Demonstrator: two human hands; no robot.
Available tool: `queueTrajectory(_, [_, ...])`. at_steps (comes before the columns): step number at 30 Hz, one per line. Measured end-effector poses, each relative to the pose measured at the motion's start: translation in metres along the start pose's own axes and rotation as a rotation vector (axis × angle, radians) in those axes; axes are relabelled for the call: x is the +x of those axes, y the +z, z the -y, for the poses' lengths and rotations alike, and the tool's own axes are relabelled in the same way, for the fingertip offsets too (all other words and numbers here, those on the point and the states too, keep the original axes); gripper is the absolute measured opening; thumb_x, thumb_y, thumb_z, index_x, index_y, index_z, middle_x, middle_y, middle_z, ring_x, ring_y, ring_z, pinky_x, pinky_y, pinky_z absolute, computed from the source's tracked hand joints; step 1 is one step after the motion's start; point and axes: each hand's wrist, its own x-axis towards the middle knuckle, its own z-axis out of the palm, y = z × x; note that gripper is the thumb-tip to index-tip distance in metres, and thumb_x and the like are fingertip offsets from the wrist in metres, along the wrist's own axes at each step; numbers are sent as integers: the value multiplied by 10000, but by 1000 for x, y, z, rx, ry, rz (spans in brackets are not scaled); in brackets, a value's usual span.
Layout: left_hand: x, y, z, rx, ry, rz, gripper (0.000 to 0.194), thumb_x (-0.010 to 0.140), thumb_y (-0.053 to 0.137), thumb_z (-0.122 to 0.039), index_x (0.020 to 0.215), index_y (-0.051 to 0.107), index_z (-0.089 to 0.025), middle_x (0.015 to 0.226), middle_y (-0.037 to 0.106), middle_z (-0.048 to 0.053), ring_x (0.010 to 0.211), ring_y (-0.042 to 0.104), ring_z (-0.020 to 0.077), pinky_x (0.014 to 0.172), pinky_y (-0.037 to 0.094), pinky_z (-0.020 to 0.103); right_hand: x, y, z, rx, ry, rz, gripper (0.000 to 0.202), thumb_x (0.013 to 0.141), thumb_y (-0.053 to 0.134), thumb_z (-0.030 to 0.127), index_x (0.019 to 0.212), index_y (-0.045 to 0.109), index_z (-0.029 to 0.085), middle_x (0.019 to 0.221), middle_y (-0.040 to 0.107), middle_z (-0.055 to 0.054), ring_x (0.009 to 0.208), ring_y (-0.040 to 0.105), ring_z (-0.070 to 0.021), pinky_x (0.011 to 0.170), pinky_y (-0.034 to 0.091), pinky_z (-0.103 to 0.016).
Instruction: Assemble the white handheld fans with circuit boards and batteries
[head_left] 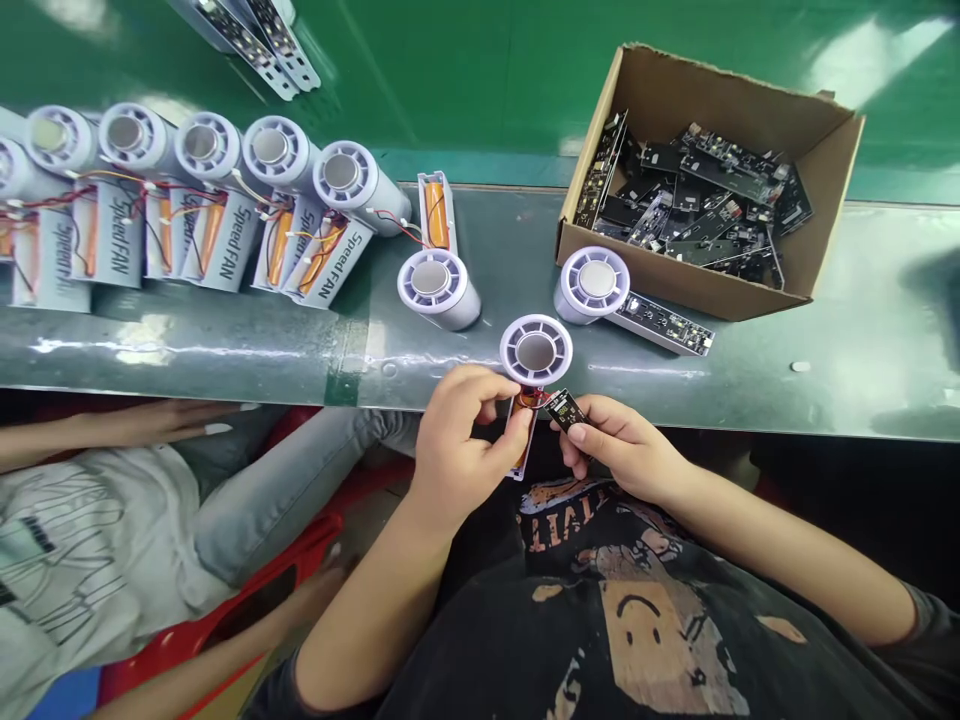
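Observation:
A handheld fan [535,352] with a round grey-white head is at the bench's front edge, its open handle with an orange battery pointing toward me. My left hand [469,440] is closed at that handle, thumb and forefinger by the red and black wires [534,398]. Whether the fingertips pinch a wire or only the handle is hard to see. Between thumb and fingers my right hand [619,445] grips a small black circuit board [564,410], just right of the handle. The wires run up to the board's near corner.
A cardboard box [690,270] of loose circuit boards stands at the back right. One fan [596,285] with a board in its handle and another fan [439,288] lie nearby. Several more fans [202,145] line the left. A co-worker's arm [127,425] rests at far left.

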Motion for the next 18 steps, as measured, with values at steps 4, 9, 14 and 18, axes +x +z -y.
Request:
queueTrajectory(4, [-4,-3,0,258,221,-16,94,856,660,-132,907,643,-209,855,669,18,762,617,160,719,506,300,1,1,0,18,-19,-8,402,852,665,573,928,548,195,684,593,39,566,546,-92,554,480,-247])
queueTrajectory(9, [2,2,-6,345,187,-20,104,857,620,-112,796,653,-190,774,680,28,743,613,174,686,486,299,1,3,-1,-14,-36,-53,373,879,635,537,1001,524,203,688,591,43,544,536,-90,528,446,-241])
queueTrajectory(14, [15,4,-10,213,-161,80,192,781,610,-141,605,565,-200,612,573,-27,592,537,130,574,415,268,-4,9,1,-181,-150,-215,346,926,580,398,1221,465,256,771,519,63,480,440,-58,466,374,-225])
queueTrajectory(18, [24,1,-9,79,-369,143,156,735,615,-187,587,565,-199,585,601,-32,562,545,130,560,398,268,-9,9,6,-482,-251,-299,283,939,556,309,1220,550,276,843,562,14,635,530,-101,596,450,-260])
